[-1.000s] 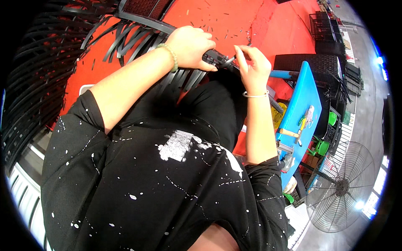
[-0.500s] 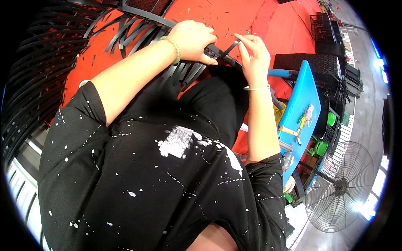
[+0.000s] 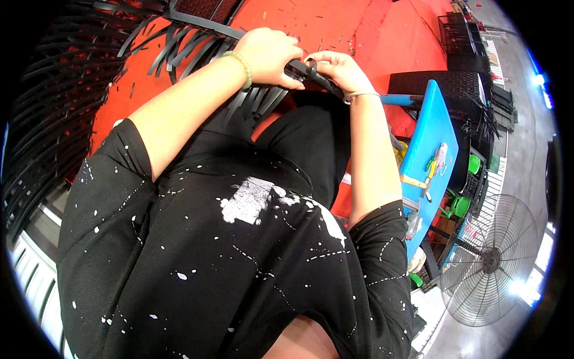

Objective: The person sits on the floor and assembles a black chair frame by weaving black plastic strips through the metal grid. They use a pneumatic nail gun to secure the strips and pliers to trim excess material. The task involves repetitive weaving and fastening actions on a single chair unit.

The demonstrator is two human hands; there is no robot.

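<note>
A black frame bar (image 3: 330, 87) runs slantwise across my lap, with flat black strips (image 3: 186, 46) hanging from it. My left hand (image 3: 266, 55) is closed around the bar, fingers on the far side and thumb on the near side. Just right of it, my right hand (image 3: 342, 69) pinches a narrow black strip (image 3: 313, 63) that curls tightly against the bar. My right fingertips sit close to the bar, partly hiding the strip's end. More strips (image 3: 263, 103) dangle below my left hand.
Long dark strips (image 3: 66, 90) fill the left side. Red floor covering (image 3: 353, 30) with scraps lies ahead. On the right stand a blue table (image 3: 431, 128) with a hammer (image 3: 414, 181) on it, a dark woven piece (image 3: 433, 93) and a large fan (image 3: 490, 261).
My right hand has moved left and slightly down toward the bar. The strip, raised in a loop before, now lies curled close around the bar. My left hand has stayed nearly still.
</note>
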